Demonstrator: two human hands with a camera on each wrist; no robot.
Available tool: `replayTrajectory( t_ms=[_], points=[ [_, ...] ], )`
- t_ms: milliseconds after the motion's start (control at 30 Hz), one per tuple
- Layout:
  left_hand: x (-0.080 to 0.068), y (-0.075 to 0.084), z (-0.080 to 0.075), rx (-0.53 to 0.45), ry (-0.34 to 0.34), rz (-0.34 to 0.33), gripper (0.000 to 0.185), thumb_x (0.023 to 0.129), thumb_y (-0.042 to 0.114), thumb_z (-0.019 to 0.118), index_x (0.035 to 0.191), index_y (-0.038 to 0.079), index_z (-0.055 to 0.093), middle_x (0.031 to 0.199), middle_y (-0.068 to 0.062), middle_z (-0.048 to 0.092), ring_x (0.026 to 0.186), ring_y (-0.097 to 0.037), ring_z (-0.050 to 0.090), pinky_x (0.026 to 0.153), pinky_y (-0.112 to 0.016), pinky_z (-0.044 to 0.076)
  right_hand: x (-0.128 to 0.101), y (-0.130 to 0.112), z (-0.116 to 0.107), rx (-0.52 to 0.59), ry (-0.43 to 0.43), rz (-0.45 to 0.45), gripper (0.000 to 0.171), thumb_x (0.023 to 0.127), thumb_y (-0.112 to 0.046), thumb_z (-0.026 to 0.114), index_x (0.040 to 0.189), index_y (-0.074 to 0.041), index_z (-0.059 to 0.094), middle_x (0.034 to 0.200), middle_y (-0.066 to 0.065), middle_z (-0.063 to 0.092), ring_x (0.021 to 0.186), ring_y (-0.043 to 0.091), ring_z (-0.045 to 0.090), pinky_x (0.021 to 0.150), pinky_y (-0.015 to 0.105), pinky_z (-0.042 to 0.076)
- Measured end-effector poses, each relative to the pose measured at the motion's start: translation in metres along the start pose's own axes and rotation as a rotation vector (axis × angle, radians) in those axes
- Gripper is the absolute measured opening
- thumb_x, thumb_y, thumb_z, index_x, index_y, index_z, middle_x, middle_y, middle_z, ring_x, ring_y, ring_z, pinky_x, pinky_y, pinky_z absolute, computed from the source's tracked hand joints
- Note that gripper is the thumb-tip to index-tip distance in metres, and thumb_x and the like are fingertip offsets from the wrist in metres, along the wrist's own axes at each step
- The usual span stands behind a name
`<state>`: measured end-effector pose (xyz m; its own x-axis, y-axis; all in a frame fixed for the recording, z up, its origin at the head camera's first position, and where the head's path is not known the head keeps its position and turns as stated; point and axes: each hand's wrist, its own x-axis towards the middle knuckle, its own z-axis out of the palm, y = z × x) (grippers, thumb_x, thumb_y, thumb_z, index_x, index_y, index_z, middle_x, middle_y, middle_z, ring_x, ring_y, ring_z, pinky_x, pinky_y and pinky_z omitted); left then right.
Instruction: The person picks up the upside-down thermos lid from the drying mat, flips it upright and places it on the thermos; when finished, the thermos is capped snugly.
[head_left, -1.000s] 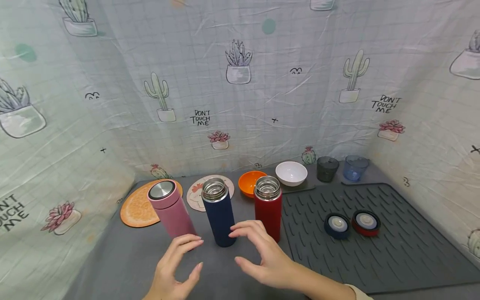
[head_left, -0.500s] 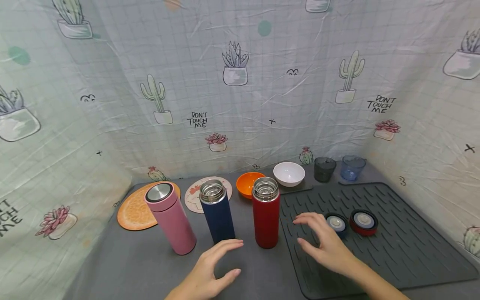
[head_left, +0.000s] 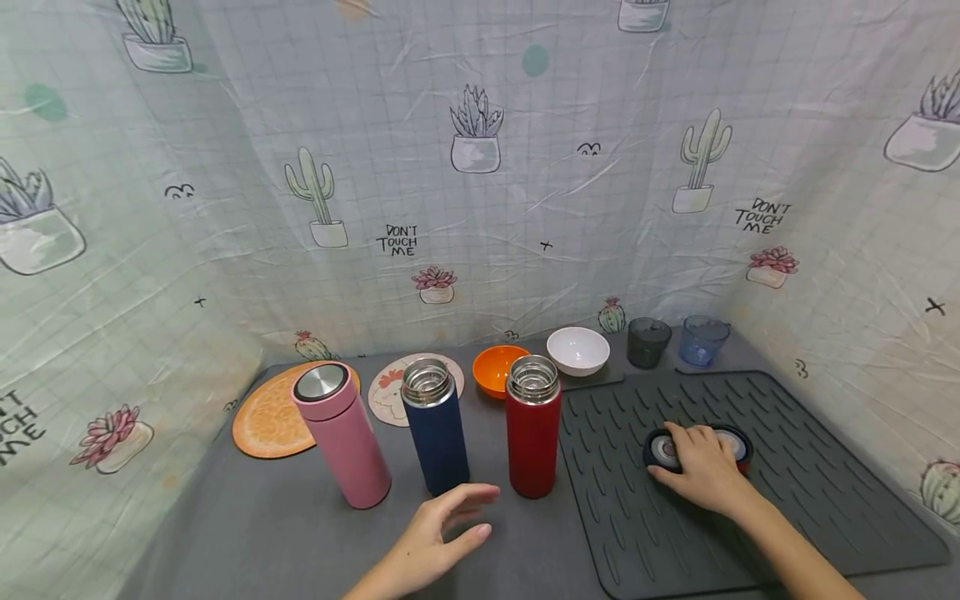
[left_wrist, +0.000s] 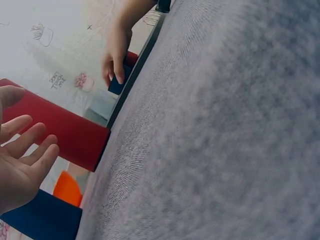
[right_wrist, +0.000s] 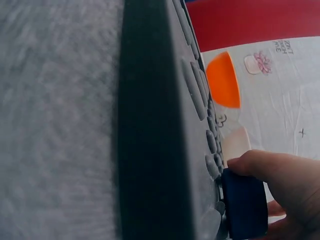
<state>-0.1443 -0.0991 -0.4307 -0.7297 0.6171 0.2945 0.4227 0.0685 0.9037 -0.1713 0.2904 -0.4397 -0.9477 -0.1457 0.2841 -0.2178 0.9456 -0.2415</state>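
The enclosure is formed by a cactus-print cloth (head_left: 480,167) hung behind and at both sides. A grey tabletop (head_left: 247,533) is covered on its right part by a dark ribbed drying mat (head_left: 787,500). Three flasks are stood upright in a row near the front: a pink flask (head_left: 342,433), lidded, at the left; a navy flask (head_left: 436,435) in the middle, without a lid; a red flask (head_left: 533,423) just left of the mat's edge, also without a lid. Behind them an orange-slice mat (head_left: 262,417), a round coaster (head_left: 384,392), an orange bowl (head_left: 495,369), a white bowl (head_left: 578,349), a grey cup (head_left: 648,341) and a blue cup (head_left: 702,338) are set along the back.

Two lids lie flat on the drying mat, well to the right of the flasks. The navy lid (head_left: 658,450) is grasped by the right hand (head_left: 701,467), its thumb and fingers curled over the lid's rim; this is confirmed in the right wrist view. The red lid (head_left: 741,446) lies just beside it, largely covered by that hand. The navy flask, its long axis vertical, stands to the left of the lid, with the red flask between.

The left hand (head_left: 442,533) is held released above the tabletop just in front of the navy flask, fingers loosely spread, nothing gripped; it is the nearer hand to that flask.
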Motion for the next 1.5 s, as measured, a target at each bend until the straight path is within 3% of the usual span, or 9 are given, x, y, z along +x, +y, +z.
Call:
replayTrajectory(
  t_ms=[133, 267, 433, 667, 933, 1233, 1400, 1500],
  points=[
    [-0.001, -0.002, 0.0, -0.087, -0.019, -0.045, 0.036, 0.092, 0.008, 0.054, 0.127, -0.002, 0.047, 0.125, -0.024, 0.05, 0.116, -0.03, 0.049, 0.091, -0.036, 0.044, 0.001, 0.0, 0.002, 0.011, 0.032, -0.014, 0.069, 0.071, -0.037, 0.075, 0.12, 0.005, 0.051, 0.106, 0.022, 0.054, 0.106, 0.041, 0.042, 0.077, 0.059, 0.032],
    [-0.003, -0.004, 0.0, -0.168, -0.057, -0.106, 0.037, 0.093, 0.007, 0.051, 0.128, -0.003, 0.045, 0.127, -0.028, 0.046, 0.116, -0.042, 0.045, 0.091, -0.026, 0.043, -0.001, -0.007, 0.004, 0.054, 0.1, -0.099, 0.068, 0.067, -0.032, 0.079, 0.119, 0.004, 0.052, 0.103, 0.018, 0.056, 0.101, 0.039, 0.047, 0.074, 0.056, 0.038],
    [-0.004, -0.006, -0.001, -0.21, -0.093, -0.132, 0.038, 0.094, 0.005, 0.049, 0.13, -0.006, 0.041, 0.128, -0.029, 0.044, 0.115, -0.042, 0.045, 0.091, -0.022, 0.042, -0.006, -0.032, 0.004, 0.145, 0.155, -0.206, 0.067, 0.064, -0.029, 0.082, 0.118, 0.0, 0.054, 0.103, 0.012, 0.057, 0.093, 0.03, 0.054, 0.07, 0.049, 0.044],
    [-0.003, -0.006, -0.002, -0.257, -0.1, -0.158, 0.038, 0.095, 0.006, 0.046, 0.131, -0.006, 0.039, 0.129, -0.029, 0.043, 0.116, -0.042, 0.046, 0.091, -0.024, 0.043, -0.012, -0.071, -0.004, 0.257, 0.066, -0.237, 0.066, 0.067, -0.034, 0.081, 0.122, -0.011, 0.052, 0.107, -0.004, 0.054, 0.091, 0.009, 0.055, 0.072, 0.03, 0.051],
    [-0.003, -0.005, 0.0, -0.324, -0.112, -0.191, 0.04, 0.096, 0.007, 0.046, 0.132, -0.009, 0.037, 0.13, -0.029, 0.042, 0.115, -0.038, 0.048, 0.09, -0.026, 0.044, -0.016, -0.114, -0.014, 0.371, -0.069, -0.326, 0.065, 0.072, -0.04, 0.076, 0.125, -0.014, 0.049, 0.109, -0.012, 0.05, 0.093, 0.004, 0.053, 0.075, 0.028, 0.051],
    [-0.003, 0.001, 0.001, -0.421, -0.121, -0.234, 0.044, 0.096, 0.012, 0.046, 0.131, -0.012, 0.037, 0.124, -0.023, 0.049, 0.107, -0.019, 0.057, 0.087, -0.032, 0.047, -0.008, -0.164, -0.004, 0.506, -0.038, -0.576, 0.066, 0.073, -0.038, 0.075, 0.128, -0.019, 0.045, 0.114, -0.008, 0.049, 0.095, 0.004, 0.052, 0.079, 0.025, 0.049],
    [-0.004, 0.006, 0.004, -0.447, -0.105, -0.27, 0.045, 0.095, 0.018, 0.049, 0.125, -0.015, 0.042, 0.112, -0.016, 0.058, 0.095, -0.014, 0.06, 0.079, -0.034, 0.051, -0.002, -0.187, 0.007, 0.502, -0.006, -0.709, 0.066, 0.072, -0.032, 0.077, 0.128, -0.016, 0.045, 0.113, -0.005, 0.05, 0.097, 0.004, 0.05, 0.084, 0.018, 0.045],
    [-0.005, 0.009, 0.005, -0.455, -0.062, -0.315, 0.043, 0.095, 0.019, 0.05, 0.12, -0.015, 0.046, 0.106, -0.013, 0.062, 0.088, -0.013, 0.062, 0.074, -0.035, 0.053, 0.0, -0.196, 0.01, 0.483, -0.004, -0.738, 0.067, 0.071, -0.032, 0.077, 0.127, -0.016, 0.045, 0.113, -0.006, 0.05, 0.098, 0.004, 0.049, 0.085, 0.016, 0.044]
  ],
)
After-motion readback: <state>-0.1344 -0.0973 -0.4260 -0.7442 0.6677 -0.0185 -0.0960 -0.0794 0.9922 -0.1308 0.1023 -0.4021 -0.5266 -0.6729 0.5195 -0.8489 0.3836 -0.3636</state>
